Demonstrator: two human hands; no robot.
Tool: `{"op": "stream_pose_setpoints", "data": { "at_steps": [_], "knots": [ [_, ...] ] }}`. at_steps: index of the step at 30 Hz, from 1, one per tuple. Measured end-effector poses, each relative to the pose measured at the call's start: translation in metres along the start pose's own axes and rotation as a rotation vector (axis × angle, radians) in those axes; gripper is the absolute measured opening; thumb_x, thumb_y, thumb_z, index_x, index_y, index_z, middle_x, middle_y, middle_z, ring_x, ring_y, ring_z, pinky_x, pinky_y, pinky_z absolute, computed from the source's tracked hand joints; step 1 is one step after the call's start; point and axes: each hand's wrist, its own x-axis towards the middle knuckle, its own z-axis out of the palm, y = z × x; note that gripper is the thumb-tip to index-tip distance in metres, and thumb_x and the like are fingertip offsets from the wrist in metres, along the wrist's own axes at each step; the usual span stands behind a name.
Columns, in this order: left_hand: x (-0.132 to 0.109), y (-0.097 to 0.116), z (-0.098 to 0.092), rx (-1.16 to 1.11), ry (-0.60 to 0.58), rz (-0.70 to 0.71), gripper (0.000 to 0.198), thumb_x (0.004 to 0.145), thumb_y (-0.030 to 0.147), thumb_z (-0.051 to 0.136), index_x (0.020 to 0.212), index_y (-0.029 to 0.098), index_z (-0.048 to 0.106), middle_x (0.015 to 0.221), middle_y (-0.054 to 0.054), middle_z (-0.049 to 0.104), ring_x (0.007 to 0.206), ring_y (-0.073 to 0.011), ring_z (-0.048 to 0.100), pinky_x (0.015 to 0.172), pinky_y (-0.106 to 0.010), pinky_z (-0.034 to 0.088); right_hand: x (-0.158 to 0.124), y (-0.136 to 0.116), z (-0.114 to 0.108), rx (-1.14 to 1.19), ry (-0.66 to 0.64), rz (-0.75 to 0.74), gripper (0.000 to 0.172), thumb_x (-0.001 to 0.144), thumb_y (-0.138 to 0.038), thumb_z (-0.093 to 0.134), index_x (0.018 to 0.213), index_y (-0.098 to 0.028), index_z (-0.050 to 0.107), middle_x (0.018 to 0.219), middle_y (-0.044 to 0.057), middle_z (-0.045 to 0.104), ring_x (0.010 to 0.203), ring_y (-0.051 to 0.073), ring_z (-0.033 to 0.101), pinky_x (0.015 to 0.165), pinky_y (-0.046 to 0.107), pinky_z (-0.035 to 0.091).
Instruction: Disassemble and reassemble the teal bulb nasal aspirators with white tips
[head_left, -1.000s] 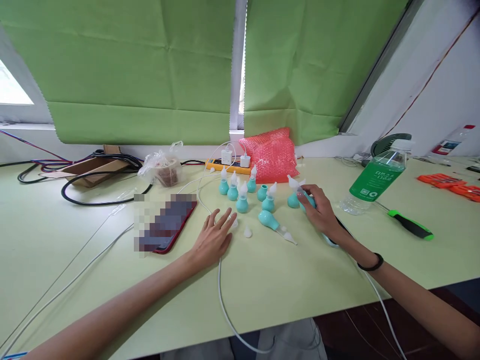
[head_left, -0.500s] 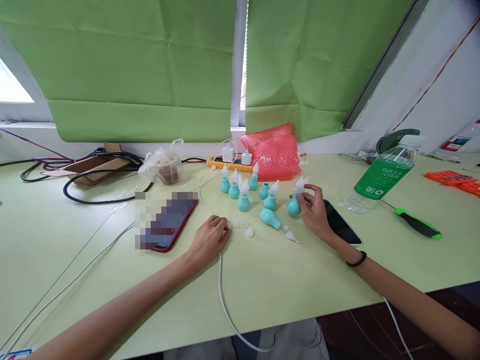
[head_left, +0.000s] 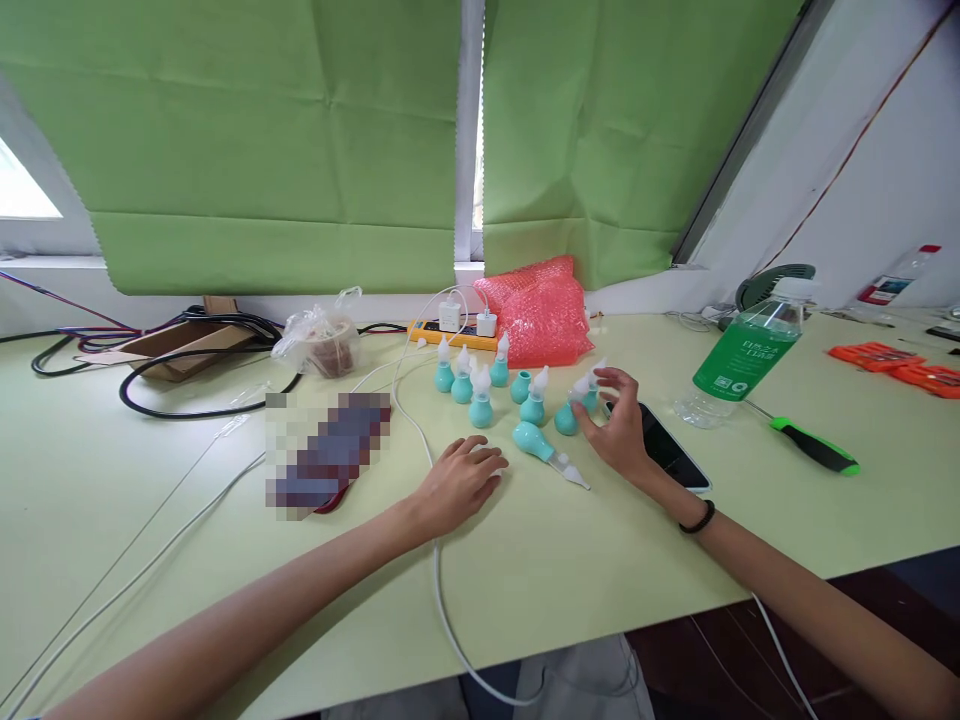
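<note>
Several teal rubber bulbs (head_left: 480, 408) with clear white tips stand in a group on the pale green table (head_left: 570, 570). One bulb (head_left: 534, 437) lies on its side between my hands. My left hand (head_left: 459, 482) rests on the table with its fingers curled down over some small clear caps, which are hidden under it. My right hand (head_left: 621, 432) has its fingers apart. Its thumb and fingertips are right beside an upright bulb (head_left: 565, 420) with a white tip. A black phone (head_left: 671, 455) lies partly under that hand.
A water bottle with a green label (head_left: 739, 360) and a green-handled screwdriver (head_left: 814, 447) lie at the right. Red bubble wrap (head_left: 540, 312), a yellow power strip (head_left: 450, 331), a plastic bag (head_left: 319, 342) and black cables (head_left: 195, 405) lie at the back. A white cable (head_left: 436, 570) runs off the front edge.
My left hand slid right over the small clear caps. My right hand set the bulb upright by the group and spread its fingers.
</note>
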Motion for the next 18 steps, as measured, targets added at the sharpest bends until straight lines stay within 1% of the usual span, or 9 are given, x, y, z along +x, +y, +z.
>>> {"op": "stream_pose_setpoints", "data": {
  "at_steps": [2,3,5,7,8,10,12,15,18],
  "knots": [
    [0.000,-0.004,0.002,0.006,0.021,0.012,0.023,0.081,0.010,0.039,0.095,0.017,0.056,0.096,-0.006,0.063,0.103,-0.0232,0.048,0.083,-0.039,0.044,0.006,-0.010,-0.007,-0.053,0.081,-0.178,0.048,0.067,-0.026,0.057,0.109,-0.021,0.032,0.111,0.012,0.042,0.103,0.025,0.044,0.082,0.044,0.040],
    [-0.002,-0.005,0.003,0.013,0.040,0.022,0.023,0.081,0.009,0.038,0.092,0.017,0.056,0.094,-0.006,0.063,0.102,-0.0230,0.049,0.082,-0.039,0.045,0.009,-0.016,-0.010,-0.068,0.075,-0.270,0.045,0.068,-0.024,0.056,0.107,-0.022,0.034,0.109,0.011,0.043,0.103,0.025,0.043,0.083,0.045,0.039],
    [-0.009,-0.006,0.001,0.037,0.070,0.052,0.021,0.081,0.010,0.038,0.090,0.016,0.056,0.095,-0.008,0.063,0.102,-0.0230,0.050,0.083,-0.040,0.045,0.017,-0.032,-0.010,-0.076,-0.044,-0.411,0.039,0.070,-0.022,0.054,0.105,-0.023,0.035,0.105,0.010,0.045,0.101,0.025,0.045,0.082,0.045,0.039],
    [-0.019,-0.006,0.000,0.071,0.075,0.088,0.021,0.082,0.011,0.037,0.092,0.015,0.055,0.100,-0.011,0.060,0.103,-0.0237,0.051,0.083,-0.041,0.045,0.026,-0.050,-0.001,-0.073,-0.241,-0.462,0.037,0.074,-0.021,0.049,0.108,-0.024,0.035,0.106,0.010,0.047,0.101,0.024,0.046,0.081,0.041,0.040],
    [-0.024,-0.006,0.000,0.088,0.077,0.103,0.022,0.082,0.011,0.036,0.094,0.014,0.054,0.103,-0.012,0.059,0.104,-0.0244,0.050,0.083,-0.042,0.046,0.030,-0.058,0.007,-0.078,-0.323,-0.428,0.040,0.075,-0.022,0.048,0.112,-0.022,0.033,0.109,0.011,0.046,0.102,0.023,0.045,0.081,0.039,0.041],
    [-0.033,-0.007,0.001,0.111,0.094,0.126,0.024,0.083,0.011,0.034,0.099,0.012,0.052,0.108,-0.014,0.057,0.107,-0.0254,0.049,0.082,-0.041,0.047,0.038,-0.072,0.026,-0.097,-0.406,-0.340,0.048,0.074,-0.025,0.049,0.117,-0.019,0.030,0.111,0.012,0.045,0.100,0.023,0.047,0.075,0.036,0.043],
    [-0.040,-0.007,0.003,0.113,0.137,0.139,0.026,0.084,0.010,0.033,0.103,0.010,0.050,0.110,-0.015,0.056,0.109,-0.0251,0.047,0.082,-0.040,0.048,0.044,-0.079,0.046,-0.149,-0.522,-0.245,0.048,0.071,-0.029,0.052,0.113,-0.016,0.034,0.107,0.012,0.050,0.090,0.023,0.052,0.069,0.033,0.043],
    [-0.046,-0.007,0.006,0.080,0.216,0.133,0.026,0.084,0.010,0.034,0.103,0.009,0.051,0.106,-0.015,0.058,0.106,-0.0237,0.050,0.083,-0.038,0.048,0.049,-0.081,0.066,-0.197,-0.716,-0.145,0.029,0.070,-0.028,0.053,0.095,-0.015,0.045,0.081,0.007,0.059,0.070,0.019,0.056,0.058,0.027,0.041],
    [-0.046,-0.005,0.005,0.018,0.240,0.076,0.024,0.084,0.012,0.034,0.097,0.012,0.055,0.096,-0.013,0.063,0.093,-0.0211,0.058,0.075,-0.035,0.052,0.054,-0.082,0.074,-0.170,-0.751,-0.120,0.018,0.069,-0.028,0.053,0.082,-0.016,0.047,0.069,0.003,0.060,0.062,0.016,0.055,0.051,0.023,0.038]
  ]
}}
